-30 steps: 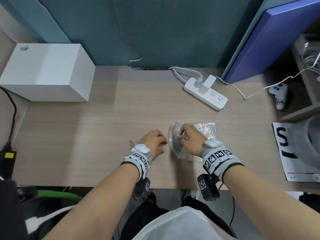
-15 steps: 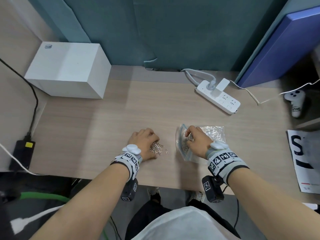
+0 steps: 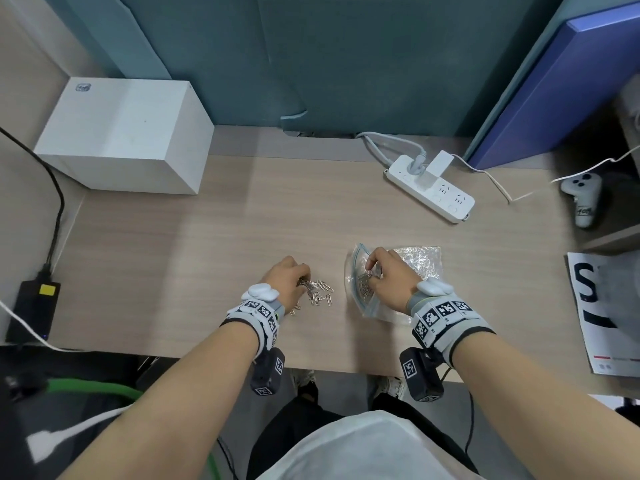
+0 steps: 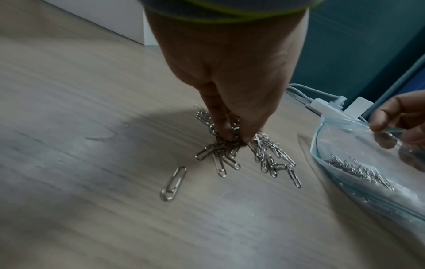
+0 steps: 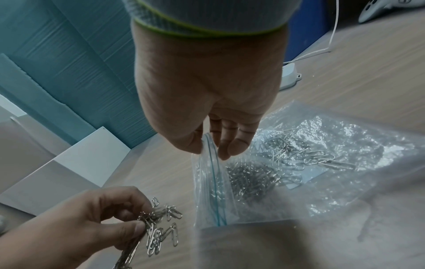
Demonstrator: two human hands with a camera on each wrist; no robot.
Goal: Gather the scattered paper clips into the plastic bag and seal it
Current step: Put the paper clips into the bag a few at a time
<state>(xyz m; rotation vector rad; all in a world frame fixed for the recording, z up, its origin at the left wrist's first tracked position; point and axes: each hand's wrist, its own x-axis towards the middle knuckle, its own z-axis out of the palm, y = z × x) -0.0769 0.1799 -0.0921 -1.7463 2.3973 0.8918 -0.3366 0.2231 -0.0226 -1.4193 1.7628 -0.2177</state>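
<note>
A clear zip bag (image 3: 419,263) (image 5: 310,163) (image 4: 358,163) with a blue seal strip lies on the wooden desk, many silver clips inside. My right hand (image 3: 389,277) (image 5: 211,149) pinches the bag's upper lip and holds its mouth open toward the left. A bunch of silver paper clips (image 3: 317,294) (image 4: 239,151) (image 5: 161,227) lies just left of the bag. My left hand (image 3: 289,277) (image 4: 234,134) pinches that bunch between thumb and fingers, right on the desk. One loose clip (image 4: 173,183) lies apart, nearer to me.
A white box (image 3: 128,133) stands at the back left. A white power strip (image 3: 431,190) with cables lies behind the bag. A black adapter (image 3: 33,306) sits at the left edge, a printed sheet (image 3: 602,313) and a white controller (image 3: 583,197) at the right.
My left hand has dragged the clips rightward, closer to the bag's mouth, and now pinches them. My right hand keeps its hold on the bag's lip.
</note>
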